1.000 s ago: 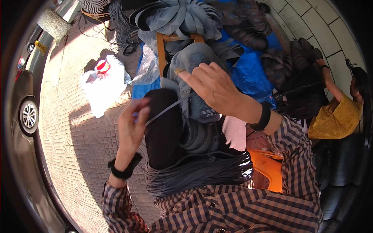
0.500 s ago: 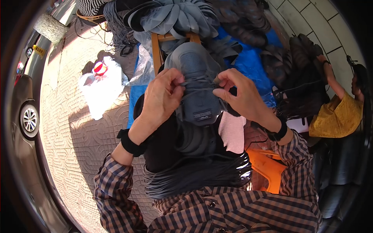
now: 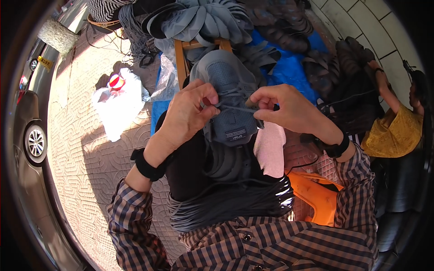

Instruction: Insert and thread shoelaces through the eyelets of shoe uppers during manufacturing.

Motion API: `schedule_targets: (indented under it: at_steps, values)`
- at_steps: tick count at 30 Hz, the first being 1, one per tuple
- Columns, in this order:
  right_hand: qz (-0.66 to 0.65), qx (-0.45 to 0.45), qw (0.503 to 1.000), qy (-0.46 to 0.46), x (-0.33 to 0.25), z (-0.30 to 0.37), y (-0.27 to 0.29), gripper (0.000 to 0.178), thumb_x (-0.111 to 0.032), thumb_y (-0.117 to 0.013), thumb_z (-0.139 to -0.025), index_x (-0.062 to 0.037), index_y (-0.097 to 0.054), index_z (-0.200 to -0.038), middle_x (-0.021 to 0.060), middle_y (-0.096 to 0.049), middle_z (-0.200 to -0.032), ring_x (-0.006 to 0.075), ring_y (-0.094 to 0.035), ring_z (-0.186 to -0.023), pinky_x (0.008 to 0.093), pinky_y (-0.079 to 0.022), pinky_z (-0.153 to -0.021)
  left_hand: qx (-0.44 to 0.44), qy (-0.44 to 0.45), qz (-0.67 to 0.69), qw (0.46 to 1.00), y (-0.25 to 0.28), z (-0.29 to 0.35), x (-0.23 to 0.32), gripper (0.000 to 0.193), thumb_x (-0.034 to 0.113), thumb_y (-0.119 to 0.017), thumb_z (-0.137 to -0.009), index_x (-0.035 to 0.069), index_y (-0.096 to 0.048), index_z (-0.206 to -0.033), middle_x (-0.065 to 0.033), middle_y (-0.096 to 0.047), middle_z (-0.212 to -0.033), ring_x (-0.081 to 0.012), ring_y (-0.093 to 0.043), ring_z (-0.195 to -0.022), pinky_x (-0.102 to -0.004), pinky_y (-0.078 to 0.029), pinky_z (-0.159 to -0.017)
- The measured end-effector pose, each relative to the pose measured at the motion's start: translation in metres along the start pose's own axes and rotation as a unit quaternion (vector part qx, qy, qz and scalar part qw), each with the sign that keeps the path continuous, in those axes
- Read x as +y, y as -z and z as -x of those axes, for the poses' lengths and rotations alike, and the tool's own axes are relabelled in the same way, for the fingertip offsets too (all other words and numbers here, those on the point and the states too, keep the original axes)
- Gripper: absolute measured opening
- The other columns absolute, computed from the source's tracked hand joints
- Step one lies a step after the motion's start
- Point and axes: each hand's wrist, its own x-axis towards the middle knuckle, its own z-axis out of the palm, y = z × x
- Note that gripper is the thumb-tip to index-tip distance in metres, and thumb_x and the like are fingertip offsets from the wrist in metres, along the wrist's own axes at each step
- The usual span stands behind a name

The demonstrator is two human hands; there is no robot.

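Observation:
A grey shoe upper (image 3: 230, 124) lies before me with its tongue end and dark label toward me and its mesh toe pointing away. A grey shoelace (image 3: 236, 108) runs across its tongue between my hands. My left hand (image 3: 186, 109) is closed in a pinch at the left eyelet edge, fingertips on the lace. On the other side, my right hand (image 3: 289, 108) pinches the lace between thumb and fingers, drawing it straight. More lacing crosses the upper just beyond. Across my lap hangs a thick bundle of dark and grey laces (image 3: 230, 203); more dark uppers (image 3: 221, 162) lie beneath the shoe.
Stacked grey uppers (image 3: 205, 22) rest beyond a wooden frame (image 3: 181, 63). Blue sheeting (image 3: 289, 67) spreads under dark uppers. An orange stool (image 3: 316, 198) is at my right, a white bag (image 3: 113, 108) on the paving, a parked car (image 3: 29, 180) far left. Another person's arm (image 3: 384, 86) shows at right.
My right hand has moved slightly right and down, and the lace now stretches taut across the tongue between both pinches. My left hand has shifted a little to the right.

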Motion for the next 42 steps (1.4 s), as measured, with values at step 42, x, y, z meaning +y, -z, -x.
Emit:
schedule_targets:
  at_steps: [42]
  values:
    - [0.221,0.117,0.96,0.122,0.017,0.043,0.012,0.01,-0.011,-0.065,-0.085,-0.0022,-0.065,-0.09,0.0016,-0.057,-0.06,0.009,-0.057,-0.057,0.0268,-0.046,-0.057,0.114,0.1,-0.047,0.987,-0.018,0.046,0.017,0.013,0.006,-0.068,-0.081,0.002,-0.057,-0.083,-0.0096,-0.06,-0.069,-0.0225,-0.059,-0.064,-0.0323,-0.045,-0.062]
